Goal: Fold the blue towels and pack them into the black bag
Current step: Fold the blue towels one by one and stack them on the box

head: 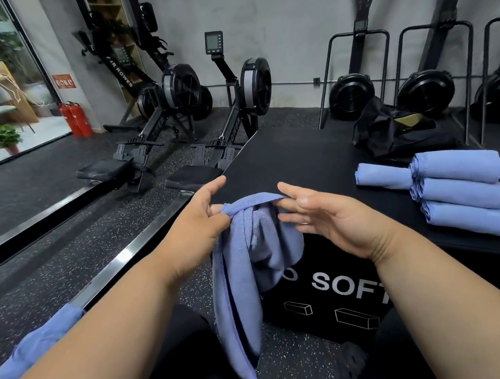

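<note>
A blue towel [244, 269] was held up over the tabletop [301, 160] edge, pinched by the left hand [197, 225] and the right hand [321, 213]. For a neat fold, its corners were best found and spread taut. 4 folded towels [456, 190] lay near the black bag [390, 133].

Six blue towels [462, 190], one black bag [390, 133].
</note>
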The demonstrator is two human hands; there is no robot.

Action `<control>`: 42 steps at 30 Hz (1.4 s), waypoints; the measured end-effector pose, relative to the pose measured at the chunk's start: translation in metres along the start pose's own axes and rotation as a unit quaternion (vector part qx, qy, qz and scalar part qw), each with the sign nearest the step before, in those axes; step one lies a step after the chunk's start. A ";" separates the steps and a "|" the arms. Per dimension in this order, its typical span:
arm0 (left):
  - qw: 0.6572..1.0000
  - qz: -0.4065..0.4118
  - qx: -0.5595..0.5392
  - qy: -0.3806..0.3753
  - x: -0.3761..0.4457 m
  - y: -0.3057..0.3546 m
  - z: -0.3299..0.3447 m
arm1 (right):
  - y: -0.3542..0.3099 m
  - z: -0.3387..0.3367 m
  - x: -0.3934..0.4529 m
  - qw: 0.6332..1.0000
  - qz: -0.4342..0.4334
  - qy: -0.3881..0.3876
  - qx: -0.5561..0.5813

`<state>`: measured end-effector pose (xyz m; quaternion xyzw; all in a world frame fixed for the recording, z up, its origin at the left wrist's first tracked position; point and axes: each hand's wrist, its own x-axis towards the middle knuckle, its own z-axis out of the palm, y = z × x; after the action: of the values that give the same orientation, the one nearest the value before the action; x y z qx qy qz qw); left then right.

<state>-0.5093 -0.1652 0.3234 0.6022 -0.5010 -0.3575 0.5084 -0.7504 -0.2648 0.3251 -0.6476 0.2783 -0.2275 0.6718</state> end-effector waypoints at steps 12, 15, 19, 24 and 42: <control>1.000 -0.003 -0.013 0.016 0.015 -0.008 -0.023 | -0.008 0.009 -0.003 0.997 -0.065 0.024 0.027; 1.000 -0.006 -0.013 0.016 0.019 -0.007 -0.023 | -0.010 0.013 0.000 0.995 -0.084 0.024 0.052; 0.994 -0.042 -0.102 0.017 0.022 -0.012 -0.020 | -0.009 0.019 0.002 0.990 -0.101 0.021 0.101; 0.988 -0.055 -0.118 0.086 0.024 -0.018 -0.025 | -0.005 0.018 0.010 0.951 -0.093 0.128 0.267; 0.980 -0.075 -0.105 0.150 0.002 -0.079 -0.019 | 0.050 -0.026 0.017 0.882 0.010 0.272 0.384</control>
<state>-0.4724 -0.1634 0.2514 0.6281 -0.3322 -0.3509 0.6099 -0.7582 -0.2923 0.2733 -0.2489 0.3471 -0.4769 0.7682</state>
